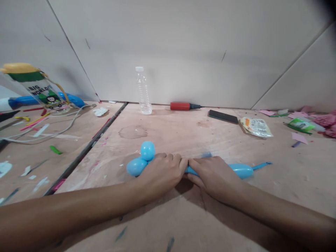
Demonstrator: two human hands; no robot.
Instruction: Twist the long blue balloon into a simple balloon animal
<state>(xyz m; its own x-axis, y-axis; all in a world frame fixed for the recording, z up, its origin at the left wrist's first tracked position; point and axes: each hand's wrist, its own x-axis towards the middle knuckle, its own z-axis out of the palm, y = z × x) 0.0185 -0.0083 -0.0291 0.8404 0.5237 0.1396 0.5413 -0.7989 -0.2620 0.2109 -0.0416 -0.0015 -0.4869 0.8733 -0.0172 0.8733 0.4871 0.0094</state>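
Observation:
A light blue long balloon (240, 170) lies across both hands, low over the wooden table (168, 134). My left hand (166, 171) is wrapped round its middle, beside two rounded bubbles at the left end. One bubble stands up above the other. My right hand (211, 173) grips the balloon just to the right, the two hands touching or nearly so. A narrow stretch of balloon shows between them. Past my right hand the balloon ends in a thin uninflated tail pointing right.
Along the wall stand a clear bottle (144, 92), a red pump (180, 106), a black phone (223, 116) and a plastic packet (256, 127). At left are a drink container (43, 89), a white cable (61, 133) and balloon scraps. Pink scraps lie far right.

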